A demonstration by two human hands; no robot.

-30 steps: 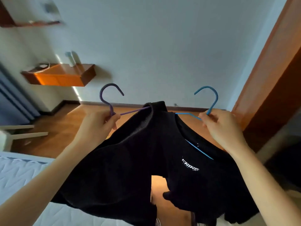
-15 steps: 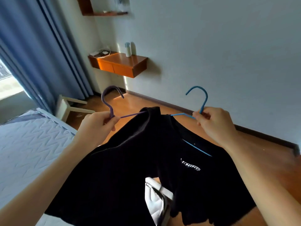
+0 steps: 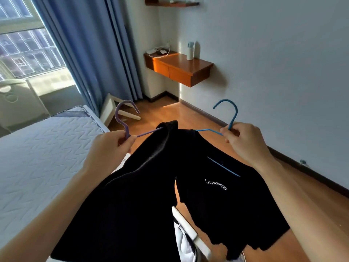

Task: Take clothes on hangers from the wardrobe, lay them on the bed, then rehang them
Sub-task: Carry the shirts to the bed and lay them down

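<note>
Carrying: left hand (image 3: 109,148) grips purple wire hanger (image 3: 116,115), right hand (image 3: 243,141) grips blue wire hanger (image 3: 235,115); steeply tilted black garments (image 3: 217,205) could slip off before the quilted bed (image 3: 37,152).

Body in view: left hand (image 3: 110,148) and right hand (image 3: 245,142), both bare, on bare forearms (image 3: 56,201) running off the bottom corners.
</note>
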